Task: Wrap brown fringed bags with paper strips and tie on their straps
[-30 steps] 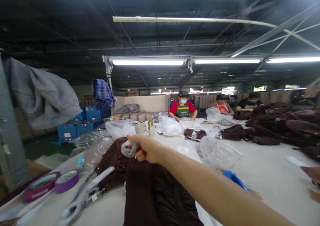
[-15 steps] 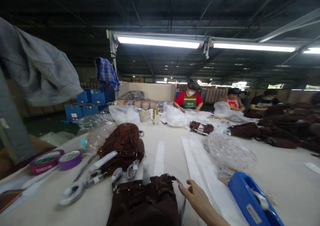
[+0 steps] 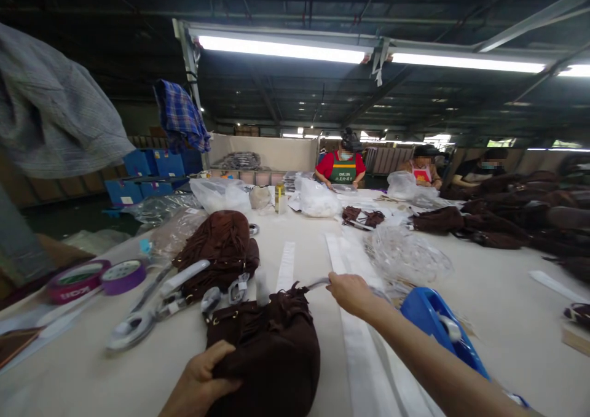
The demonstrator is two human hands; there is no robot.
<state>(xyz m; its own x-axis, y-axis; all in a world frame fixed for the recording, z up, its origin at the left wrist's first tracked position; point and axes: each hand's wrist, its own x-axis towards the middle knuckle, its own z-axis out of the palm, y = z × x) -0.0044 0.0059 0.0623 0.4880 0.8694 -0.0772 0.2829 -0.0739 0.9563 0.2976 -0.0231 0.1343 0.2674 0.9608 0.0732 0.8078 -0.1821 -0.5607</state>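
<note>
A dark brown fringed bag (image 3: 271, 355) with small gold eyelets lies at the table's near edge. My left hand (image 3: 205, 371) grips its lower left side, thumb on top. To the right of the bag, my right hand (image 3: 348, 291) is closed on the bag's strap (image 3: 318, 283), drawn out from the bag's upper right corner. The strap looks wrapped in something pale. Wrapped buckles (image 3: 211, 300) lie by the bag's upper left. Behind it rests a second brown fringed bag (image 3: 216, 251) with a wrapped strap (image 3: 133, 331) trailing left.
A blue tape dispenser (image 3: 437, 325) stands right of my right arm. Tape rolls (image 3: 123, 277) lie at left. White paper strips (image 3: 341, 257) and a heap of clear plastic (image 3: 405, 254) cover mid-table. Brown bags (image 3: 520, 220) pile at far right. Co-workers (image 3: 341, 166) sit across the table.
My left hand has come into view and taken hold of the bag. My right hand, earlier open beside the bag, has closed on the strap and pulled it outward to the right.
</note>
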